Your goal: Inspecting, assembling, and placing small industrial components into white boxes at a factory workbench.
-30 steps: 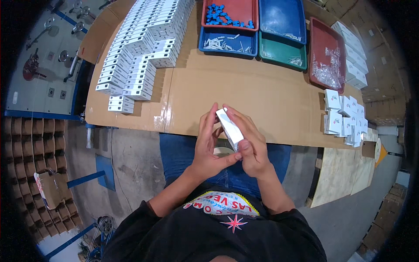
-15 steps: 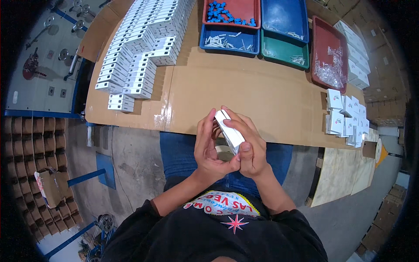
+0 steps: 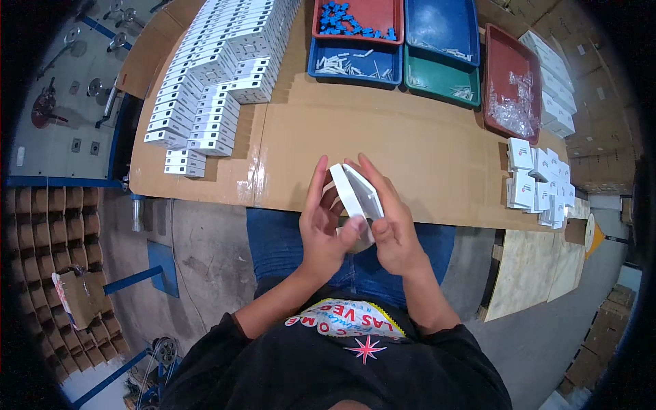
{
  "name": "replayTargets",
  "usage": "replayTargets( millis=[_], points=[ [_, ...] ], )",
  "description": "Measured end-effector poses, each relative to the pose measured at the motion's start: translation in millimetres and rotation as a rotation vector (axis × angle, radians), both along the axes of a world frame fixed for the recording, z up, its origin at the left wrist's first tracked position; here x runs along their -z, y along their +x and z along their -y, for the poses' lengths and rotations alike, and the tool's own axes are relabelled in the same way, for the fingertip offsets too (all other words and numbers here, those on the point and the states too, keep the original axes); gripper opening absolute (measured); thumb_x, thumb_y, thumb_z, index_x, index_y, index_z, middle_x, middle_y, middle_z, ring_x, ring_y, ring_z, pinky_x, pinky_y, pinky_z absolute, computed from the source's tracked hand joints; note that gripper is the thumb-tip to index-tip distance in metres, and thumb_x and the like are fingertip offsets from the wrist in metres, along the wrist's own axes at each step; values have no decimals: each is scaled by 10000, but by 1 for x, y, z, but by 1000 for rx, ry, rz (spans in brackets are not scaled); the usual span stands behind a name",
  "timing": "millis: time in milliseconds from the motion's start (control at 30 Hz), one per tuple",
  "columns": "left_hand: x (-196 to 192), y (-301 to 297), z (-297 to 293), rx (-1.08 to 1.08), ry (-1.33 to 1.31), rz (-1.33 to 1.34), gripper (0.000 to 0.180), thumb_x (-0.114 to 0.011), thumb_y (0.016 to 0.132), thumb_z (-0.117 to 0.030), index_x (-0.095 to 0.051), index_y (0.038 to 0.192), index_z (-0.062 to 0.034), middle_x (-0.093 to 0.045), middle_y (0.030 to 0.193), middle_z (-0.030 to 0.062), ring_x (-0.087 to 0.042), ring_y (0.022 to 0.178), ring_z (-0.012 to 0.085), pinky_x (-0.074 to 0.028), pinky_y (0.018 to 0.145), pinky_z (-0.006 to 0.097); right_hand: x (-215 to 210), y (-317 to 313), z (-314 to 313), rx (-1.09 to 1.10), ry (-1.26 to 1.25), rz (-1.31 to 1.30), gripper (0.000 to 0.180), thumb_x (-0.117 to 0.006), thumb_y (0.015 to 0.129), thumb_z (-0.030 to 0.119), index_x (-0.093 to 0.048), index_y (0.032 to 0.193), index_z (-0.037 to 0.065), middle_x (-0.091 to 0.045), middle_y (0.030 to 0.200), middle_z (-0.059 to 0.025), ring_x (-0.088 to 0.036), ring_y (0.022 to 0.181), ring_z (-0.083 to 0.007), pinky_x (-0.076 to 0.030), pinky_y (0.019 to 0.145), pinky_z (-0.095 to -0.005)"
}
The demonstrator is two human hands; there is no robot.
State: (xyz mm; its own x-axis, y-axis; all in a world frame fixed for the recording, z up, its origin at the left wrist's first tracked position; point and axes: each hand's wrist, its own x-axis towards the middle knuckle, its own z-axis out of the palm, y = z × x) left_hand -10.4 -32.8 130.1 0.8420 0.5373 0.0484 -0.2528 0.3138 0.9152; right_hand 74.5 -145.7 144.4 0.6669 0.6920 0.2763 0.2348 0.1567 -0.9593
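Observation:
Just in front of the table's near edge, both hands hold a small white box (image 3: 347, 190), tilted and parted into two pieces that spread like a V. My left hand (image 3: 323, 232) is closed on the left piece, thumb pressed on its near end. The right piece, a thin white panel (image 3: 369, 194) with a greyish inner face, is gripped by my right hand (image 3: 396, 236), fingers along its outer side. Whether the two pieces are joined is hidden by the hands, as is anything between them.
On the cardboard-covered table (image 3: 311, 147), stacked white boxes (image 3: 212, 102) stand at left. Behind are a red tray (image 3: 359, 34) of blue parts, a blue tray (image 3: 352, 72) and a green tray (image 3: 441, 85) of small white pieces. A red tray (image 3: 499, 123) holds clear bags; white packets (image 3: 523, 188) lie at right.
The box, nearly closed before, has parted: the right panel has swung away from the left piece. My hands have spread slightly, and the whole view has shifted a little.

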Motion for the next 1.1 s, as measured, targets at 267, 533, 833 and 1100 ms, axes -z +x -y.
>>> replayTargets(
  millis=[267,533,833,1100],
  points=[
    [17,0,1,93,-149,8,959,-778,917,-241,-196,1644,-15,-448,1525,133,-509,1344,202,-402,1135,346,6,-3,-3,23,-166,139,665,-514,1063,361,-344,1574,-30,-392,1602,-248,-416,1407,-418,-316,1188,-468],
    [23,-2,-3,61,-190,27,989,-705,911,-462,-209,1637,-10,-480,1520,145,-506,1370,243,-371,1167,364,3,-15,-11,120,-99,41,561,-507,1078,276,-418,1542,-25,-434,1578,-226,-421,1409,-377,-314,1192,-444],
    [25,23,-32,181,-734,-205,655,-315,1008,-409,-429,1528,-28,-602,1404,164,-617,1264,352,-459,1107,515,38,32,15,159,189,-784,503,-497,1041,189,-493,1492,-35,-644,1337,-144,-644,1195,-228,-472,1086,-366],
    [77,33,-67,492,-32,-747,513,-563,948,-54,-436,1439,21,-646,1291,153,-701,1106,311,-586,951,513,92,60,51,469,-161,-407,430,-597,856,-48,-594,1285,-11,-686,1104,-99,-653,1053,-151,-525,930,-314]
  ],
)
